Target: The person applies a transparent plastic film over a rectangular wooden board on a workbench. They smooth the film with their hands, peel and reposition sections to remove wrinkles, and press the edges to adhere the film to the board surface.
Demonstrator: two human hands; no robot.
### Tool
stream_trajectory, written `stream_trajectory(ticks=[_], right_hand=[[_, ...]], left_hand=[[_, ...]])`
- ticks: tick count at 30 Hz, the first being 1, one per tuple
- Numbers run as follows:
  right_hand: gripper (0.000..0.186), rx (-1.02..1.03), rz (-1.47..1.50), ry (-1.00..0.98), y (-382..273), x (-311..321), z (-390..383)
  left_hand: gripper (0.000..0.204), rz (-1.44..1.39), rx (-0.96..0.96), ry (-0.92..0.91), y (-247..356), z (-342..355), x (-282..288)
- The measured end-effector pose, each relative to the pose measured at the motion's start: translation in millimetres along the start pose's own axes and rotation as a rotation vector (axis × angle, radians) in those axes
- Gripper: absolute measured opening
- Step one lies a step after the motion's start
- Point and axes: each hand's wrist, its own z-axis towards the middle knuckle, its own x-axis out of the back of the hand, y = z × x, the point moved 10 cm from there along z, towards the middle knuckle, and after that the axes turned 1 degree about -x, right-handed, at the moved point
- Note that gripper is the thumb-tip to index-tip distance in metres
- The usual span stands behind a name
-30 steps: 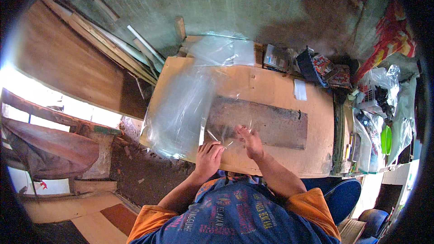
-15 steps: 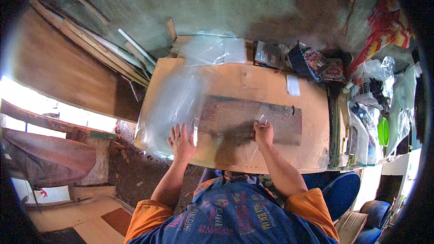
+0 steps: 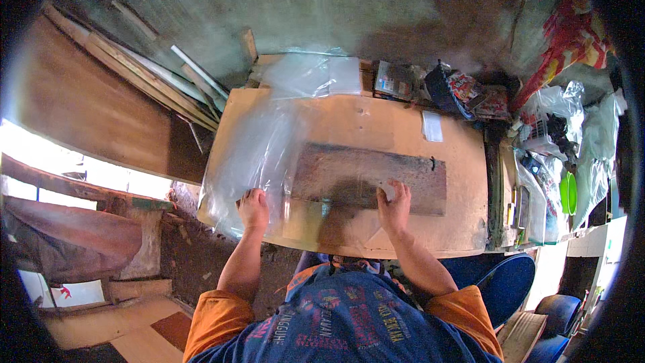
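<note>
A pile of clear plastic sheets [image 3: 252,138] covers the left side of the orange-tan tabletop [image 3: 463,168]. At the pile's near part, my left hand [image 3: 253,211] is curled closed on the clear plastic; its fingertips are partly hidden. Right of the pile lies a long, worn, dark board [image 3: 403,168], set flat on the table. Over the board's near edge is my right hand [image 3: 394,207], thumb and fingers apart, with nothing distinct between them. A faint clear strip shows near its wrist, hard to make out.
More clear plastic [image 3: 316,74] lies at the table's back edge. A small white paper [image 3: 433,126] rests at the far right of the tabletop, near a dark basket [image 3: 447,91] of packets. Plastic bags [image 3: 601,141] hang at right. A blue chair [image 3: 507,289] stands by the near right corner.
My left hand has shifted slightly left and curled from spread fingers. My right hand has loosened from a closed grip around clear plastic, its fingers now apart.
</note>
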Motion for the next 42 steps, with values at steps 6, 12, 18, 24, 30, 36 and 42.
stream_trajectory(ticks=[6, 12, 18, 24, 30, 36, 42], right_hand=[[0.03, -0.243, 0.448, -0.442, -11, -48, -20], [0.043, -0.528, 0.867, -0.961, -64, -96, -61], [0.029, -0.472, 0.859, -0.805, -54, -97, -44], [0.018, -0.4, 0.899, -0.517, -6, -79, -23], [0.02, -0.454, 0.292, -0.301, 54, -51, -8], [0.051, -0.337, 0.018, -0.251, 60, -39, -2], [0.06, -0.135, -0.225, -0.11, 22, -11, 0]], left_hand=[[0.003, -0.338, -0.03, 0.217, 51, 0, 83], [0.007, -0.427, -0.369, 0.118, 156, -54, 106], [0.007, -0.496, -0.434, -0.05, 200, -77, 70], [0.03, -0.47, -0.445, -0.223, 205, -87, 32], [0.046, -0.295, -0.311, -0.246, 172, -79, 20], [0.054, 0.035, -0.005, -0.114, 63, -36, 2], [0.04, 0.082, 0.073, -0.126, 15, -18, -4]])
